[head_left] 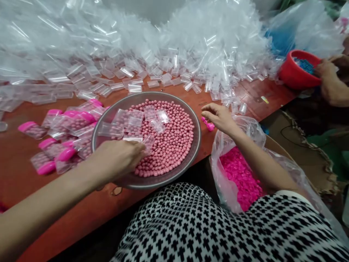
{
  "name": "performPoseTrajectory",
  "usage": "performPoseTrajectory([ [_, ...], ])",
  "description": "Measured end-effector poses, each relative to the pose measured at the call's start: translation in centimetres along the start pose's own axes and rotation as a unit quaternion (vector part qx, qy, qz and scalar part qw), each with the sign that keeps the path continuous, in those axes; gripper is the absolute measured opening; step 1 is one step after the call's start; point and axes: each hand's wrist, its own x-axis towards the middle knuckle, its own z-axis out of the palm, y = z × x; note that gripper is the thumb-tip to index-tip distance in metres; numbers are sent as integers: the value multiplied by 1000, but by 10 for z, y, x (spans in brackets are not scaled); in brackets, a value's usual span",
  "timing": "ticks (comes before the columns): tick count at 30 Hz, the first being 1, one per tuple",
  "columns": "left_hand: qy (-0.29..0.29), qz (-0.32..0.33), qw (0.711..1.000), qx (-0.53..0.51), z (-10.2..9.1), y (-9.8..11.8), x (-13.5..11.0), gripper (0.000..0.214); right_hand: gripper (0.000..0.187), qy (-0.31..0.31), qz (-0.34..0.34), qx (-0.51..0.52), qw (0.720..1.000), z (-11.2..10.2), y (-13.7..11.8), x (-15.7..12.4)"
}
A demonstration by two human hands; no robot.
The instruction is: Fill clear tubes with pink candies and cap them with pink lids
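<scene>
My left hand [122, 154] is closed over the near left part of a grey metal bowl [198, 136] of pink beads [174, 140]. Its fingertips grip a small clear plastic container [148, 143]. Several more clear containers [135, 122] lie on the beads beside it. To the right of the bowl, my right hand [220, 116] hovers low over the table with fingers slightly curled and apart. Just under its fingertips are a few bright pink caps [209, 125]; whether they touch the fingers is hard to make out.
Filled containers with pink caps [67, 154] are heaped left of the bowl. A large pile of clear containers [218, 47] spans the back. By my right forearm, a plastic bag [218, 153] holds pink caps. Another person's hand [327, 72] is at a red bowl [290, 72] of blue beads.
</scene>
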Motion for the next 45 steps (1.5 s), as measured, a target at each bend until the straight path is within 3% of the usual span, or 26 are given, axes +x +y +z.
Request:
performPoseTrajectory([
  [2,-117,32,986,119,11,13,15,23,16,-40,-16,-187,981,-10,26,3],
  [4,-174,69,972,142,24,29,31,26,23,-114,-60,-305,944,-15,43,-1],
  [8,-126,78,989,21,44,47,58,27,38,-219,-168,-375,885,-16,61,-12],
  [11,-58,58,979,-186,48,43,64,26,36,-238,-193,-386,870,-16,72,-11],
  [16,14,11,857,-514,38,31,52,28,32,-246,-182,-426,852,-19,80,1],
  [20,51,-10,766,-640,34,31,41,33,31,-205,-204,-481,827,-16,79,6],
  [22,61,0,747,-662,35,30,38,35,30,-163,-216,-487,831,-12,81,7],
  [25,63,18,754,-653,34,28,35,36,25,-107,-178,-447,870,-6,83,7],
  [29,95,8,743,-662,32,22,33,38,25,-10,-69,-368,927,-1,71,8],
  [32,82,-1,724,-685,32,19,31,37,29,54,12,-85,995,-2,41,11],
  [34,82,0,706,-704,32,20,30,35,35,43,19,117,992,-2,11,10],
  [36,87,3,696,-713,33,21,30,32,37,15,-8,230,973,1,-24,7],
  [39,87,5,709,-700,32,21,28,30,32,-44,-49,279,958,8,-71,-1],
  [41,93,12,738,-668,30,18,27,28,29,-74,-70,268,958,14,-91,-4],
  [43,100,29,799,-592,28,15,25,25,28,-86,-85,250,961,18,-98,-5],
  [45,81,52,884,-458,26,14,26,21,28,-87,-87,240,963,20,-96,-2],
])
